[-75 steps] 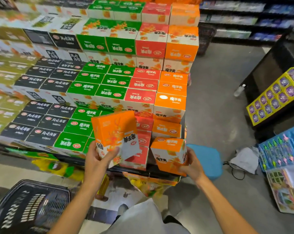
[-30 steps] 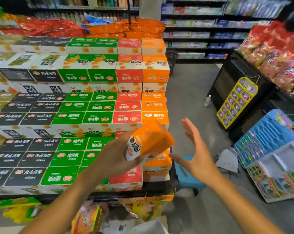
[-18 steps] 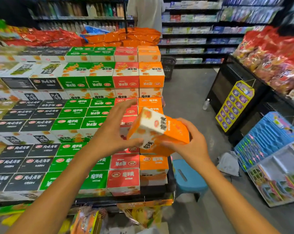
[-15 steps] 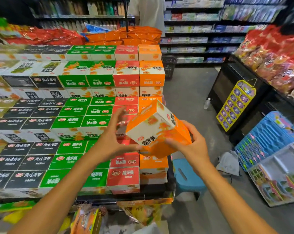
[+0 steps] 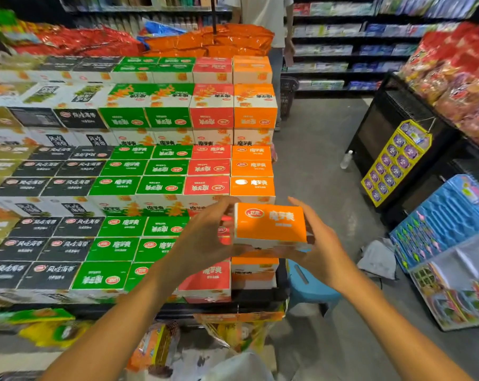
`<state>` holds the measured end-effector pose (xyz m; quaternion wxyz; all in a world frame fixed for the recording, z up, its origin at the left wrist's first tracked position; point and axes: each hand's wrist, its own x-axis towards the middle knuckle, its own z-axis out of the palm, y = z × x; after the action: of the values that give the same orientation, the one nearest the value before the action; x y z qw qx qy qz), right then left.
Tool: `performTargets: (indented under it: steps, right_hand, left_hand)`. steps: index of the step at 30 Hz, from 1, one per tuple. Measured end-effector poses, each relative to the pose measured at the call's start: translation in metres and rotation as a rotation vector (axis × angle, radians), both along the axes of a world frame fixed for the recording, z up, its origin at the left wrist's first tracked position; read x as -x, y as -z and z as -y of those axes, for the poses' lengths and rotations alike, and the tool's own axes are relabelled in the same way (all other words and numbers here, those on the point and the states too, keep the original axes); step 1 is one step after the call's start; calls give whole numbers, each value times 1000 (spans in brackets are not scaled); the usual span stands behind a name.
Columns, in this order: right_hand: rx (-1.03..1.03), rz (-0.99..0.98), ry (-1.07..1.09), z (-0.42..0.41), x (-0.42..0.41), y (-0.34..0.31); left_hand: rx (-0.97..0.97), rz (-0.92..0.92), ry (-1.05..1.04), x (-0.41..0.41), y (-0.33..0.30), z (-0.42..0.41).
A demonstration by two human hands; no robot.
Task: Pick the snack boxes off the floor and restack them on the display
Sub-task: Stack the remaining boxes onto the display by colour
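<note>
Both hands held one orange snack box [image 5: 270, 225]: my left hand [image 5: 205, 237] gripped its left end, my right hand [image 5: 319, 243] cupped its right end and underside. I kept it level, label up, above the gap in the orange column [image 5: 253, 171] at the display's right edge, probably so it would seat squarely. It looked crisp and undented, orange on top, white along the near edge.
</note>
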<state>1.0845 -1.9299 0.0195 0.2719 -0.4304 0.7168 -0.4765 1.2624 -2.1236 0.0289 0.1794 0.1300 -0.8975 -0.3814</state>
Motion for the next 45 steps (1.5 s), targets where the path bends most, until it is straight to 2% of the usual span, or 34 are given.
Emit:
performTargets:
  steps: [4,7,12,15,20,27,32,35,40,45]
  right_hand:
    - [21,-70,79,-21,-3,8]
    - [30,-40,150,-39,-10,30]
    - [-48,-8,172,-49,-26,80]
    - [-112,4,163,-44,-35,109]
    - [-179,44,160,-32,-45,145]
    - [-243,52,191,-29,-49,161]
    - [-269,49,92,-8,-54,150]
    - [-248,23,68,-2,-48,150]
    - [-211,-1,23,-4,-46,148]
    - [-198,19,-25,-5,-41,141]
  left_hand:
    - [-118,29,60,1,3,-9]
    - [-99,68,83,-11,17,-8]
    - [-70,268,55,-37,74,2]
    - [-72,317,49,-44,111,5]
    - [181,335,11,-46,150,6]
    - [262,290,-22,-43,161,7]
    - [280,257,-3,-44,164,9]
    - [319,306,23,-47,162,9]
    - [444,440,-50,-26,155,-11]
    - [581,450,-12,-19,162,-11]
